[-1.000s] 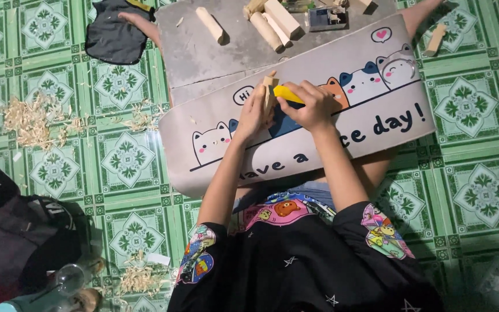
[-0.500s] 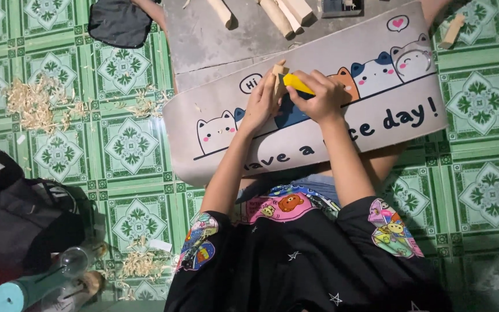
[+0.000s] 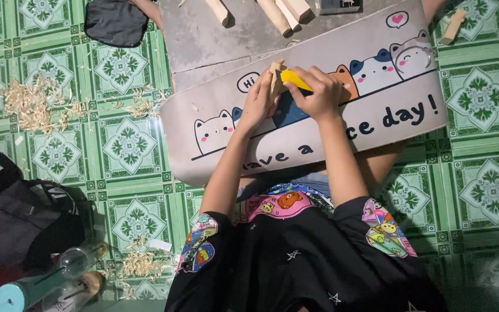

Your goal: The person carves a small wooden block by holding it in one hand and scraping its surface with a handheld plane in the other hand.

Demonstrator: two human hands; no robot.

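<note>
Centrally, a small wooden piece point(image 3: 275, 81) is being gripped by the left hand point(image 3: 259, 103), fingers closed around it, while a yellow-handled knife point(image 3: 295, 80) is being clenched in the right hand point(image 3: 320, 92) and pressed against the wood. Both are being held over the cat-printed mat point(image 3: 215, 124), well inside its edges. Open green tiled floor point(image 3: 128, 144) is being left free to the left, with wood shavings point(image 3: 27, 104) scattered nearby. Wooden blocks point(image 3: 287, 11) are being kept beyond the mat's far edge. Compared with half a second before, the hands are being seen slightly lower and further right.
</note>
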